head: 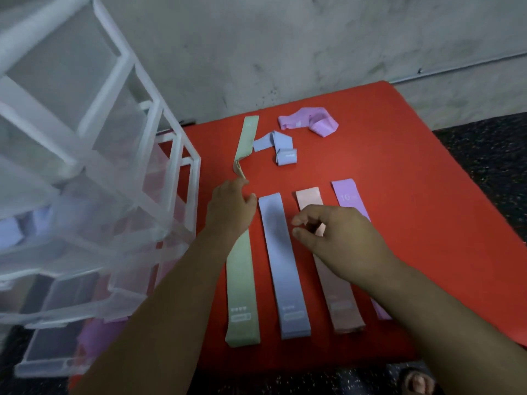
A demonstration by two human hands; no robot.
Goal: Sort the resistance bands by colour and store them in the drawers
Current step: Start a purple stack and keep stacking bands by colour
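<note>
Resistance bands (pixel 285 266): four flat in near row on red worktop (pixel 413 195), green, blue, pink, purple; far green band (pixel 248 138) stretched out behind, crumpled blue band (pixel 273 145) and crumpled purple band (pixel 310 124) beside it; left hand (pixel 231 208) loosely open at far green band's near end, contact unclear; right hand (pixel 336 238) hovering over pink band (pixel 309 196), fingers half curled, holding nothing; best to pinch that green end, drag onto near green band (pixel 242 280), lay flat; drawer unit (pixel 114 166) tight against left edge; free worktop to right; wall (pixel 285 38) close behind

Drawer unit (pixel 85 166) blurred, purple band (pixel 346 195) half hidden
</note>
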